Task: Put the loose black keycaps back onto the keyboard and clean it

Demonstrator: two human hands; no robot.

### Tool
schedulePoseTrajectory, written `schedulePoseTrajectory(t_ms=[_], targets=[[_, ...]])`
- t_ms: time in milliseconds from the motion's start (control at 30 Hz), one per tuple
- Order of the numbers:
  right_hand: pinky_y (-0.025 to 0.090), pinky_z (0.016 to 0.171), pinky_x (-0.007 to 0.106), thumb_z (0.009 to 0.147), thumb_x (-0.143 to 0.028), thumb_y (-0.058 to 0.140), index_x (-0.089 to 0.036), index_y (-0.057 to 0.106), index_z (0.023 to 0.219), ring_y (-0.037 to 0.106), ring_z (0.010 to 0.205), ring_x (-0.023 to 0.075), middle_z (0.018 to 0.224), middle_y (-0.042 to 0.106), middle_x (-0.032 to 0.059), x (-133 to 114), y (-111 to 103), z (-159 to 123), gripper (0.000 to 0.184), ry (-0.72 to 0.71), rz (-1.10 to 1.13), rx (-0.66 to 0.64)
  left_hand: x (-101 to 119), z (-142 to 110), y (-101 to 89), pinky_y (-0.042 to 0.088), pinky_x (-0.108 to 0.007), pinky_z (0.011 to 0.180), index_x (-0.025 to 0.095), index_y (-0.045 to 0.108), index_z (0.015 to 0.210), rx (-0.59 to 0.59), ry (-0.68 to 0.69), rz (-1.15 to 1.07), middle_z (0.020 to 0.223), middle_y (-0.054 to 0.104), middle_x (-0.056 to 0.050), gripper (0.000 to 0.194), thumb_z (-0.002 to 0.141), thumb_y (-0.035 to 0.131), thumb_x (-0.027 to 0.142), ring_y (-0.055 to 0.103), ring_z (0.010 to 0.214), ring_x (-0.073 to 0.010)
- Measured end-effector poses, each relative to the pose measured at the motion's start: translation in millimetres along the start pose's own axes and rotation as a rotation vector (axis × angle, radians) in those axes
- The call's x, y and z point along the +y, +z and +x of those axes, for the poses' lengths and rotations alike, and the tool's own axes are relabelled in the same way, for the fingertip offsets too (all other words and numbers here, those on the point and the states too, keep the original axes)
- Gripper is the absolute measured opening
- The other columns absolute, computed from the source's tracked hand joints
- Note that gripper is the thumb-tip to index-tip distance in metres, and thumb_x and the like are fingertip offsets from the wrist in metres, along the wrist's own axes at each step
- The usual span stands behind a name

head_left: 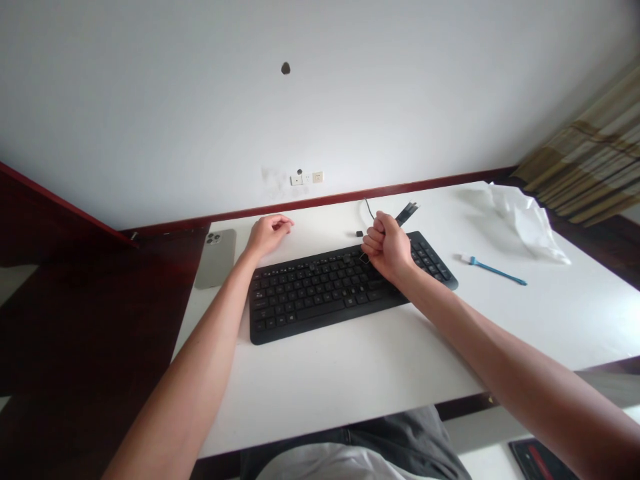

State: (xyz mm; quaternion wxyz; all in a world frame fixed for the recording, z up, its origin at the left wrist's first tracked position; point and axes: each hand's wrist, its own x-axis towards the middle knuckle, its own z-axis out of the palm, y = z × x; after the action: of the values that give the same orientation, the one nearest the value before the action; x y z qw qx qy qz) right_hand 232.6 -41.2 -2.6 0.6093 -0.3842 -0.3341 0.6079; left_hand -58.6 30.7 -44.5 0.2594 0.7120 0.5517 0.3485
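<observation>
A black keyboard [320, 307] lies at a slant across the white table. My right hand [387, 247] is closed in a fist above its right half, around what looks like a wire keycap puller; thin wire shows under the fist, and its handle is hidden. Behind that hand a black thing with pale, split ends [407, 213] sticks out; I cannot tell whether it is held. Just past the keyboard's top left corner, my left hand [270, 235] rests on the table, fingers loosely bent and nothing in them. Beyond the keys sits a small black block [359, 234].
A phone [216, 259] lies face down at the table's left edge. To the right are a blue brush with pale bristles [497, 271] and a crumpled clear plastic bag [527, 223]. A thin dark cable [369, 208] runs behind my right hand. Wall sockets [307, 179] sit beyond the table.
</observation>
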Motion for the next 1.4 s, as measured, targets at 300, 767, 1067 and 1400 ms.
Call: schedulePoseTrajectory(t_ms=[300,767,1067,1400], targets=[[0.040,0.059,0.030,0.084,-0.045,0.075,-0.024,0.058,0.073,0.049,0.061,0.0157,0.063,0.057,-0.0003,-54.4,-37.6,6.6,0.029,-0.564,-1.101,0.205,2.4,-0.8,-0.6,0.049,-0.032,0.078,0.020,0.077,0.095,-0.006,-0.003,-0.037,0.088,0.079,-0.004,0.023,0.089,0.061,0.035,0.071,0.084,-0.0207],[0.038,0.065,0.040,0.077,-0.029,0.083,-0.019,0.078,0.088,0.054,0.064,0.0236,0.067,0.068,0.0098,-83.1,-161.0,61.5,0.015,-0.148,-1.631,0.264,3.0,-2.1,-1.8,0.050,-0.032,0.077,0.021,0.077,0.095,-0.013,-0.004,-0.032,0.091,0.080,-0.005,0.023,0.090,0.061,0.036,0.072,0.087,-0.0223],[0.054,0.079,0.039,0.086,-0.031,0.076,-0.026,0.080,0.095,0.070,0.080,0.0229,0.092,0.079,0.0061,-78.7,-94.4,32.2,0.011,-0.438,-1.392,-0.045,1.2,-1.0,-1.1,0.051,-0.033,0.080,0.021,0.077,0.095,-0.011,0.014,-0.019,0.089,0.079,-0.004,0.021,0.090,0.061,0.034,0.072,0.086,-0.0213],[0.057,0.091,0.044,0.087,-0.025,0.075,-0.033,0.084,0.095,0.073,0.100,0.0271,0.106,0.080,0.0019,-34.7,-27.1,-6.5,0.014,-0.484,-1.190,-0.733,-1.0,-1.0,-0.6,0.051,-0.033,0.080,0.021,0.078,0.096,-0.008,0.019,-0.039,0.090,0.079,-0.004,0.022,0.090,0.061,0.034,0.071,0.085,-0.0212]])
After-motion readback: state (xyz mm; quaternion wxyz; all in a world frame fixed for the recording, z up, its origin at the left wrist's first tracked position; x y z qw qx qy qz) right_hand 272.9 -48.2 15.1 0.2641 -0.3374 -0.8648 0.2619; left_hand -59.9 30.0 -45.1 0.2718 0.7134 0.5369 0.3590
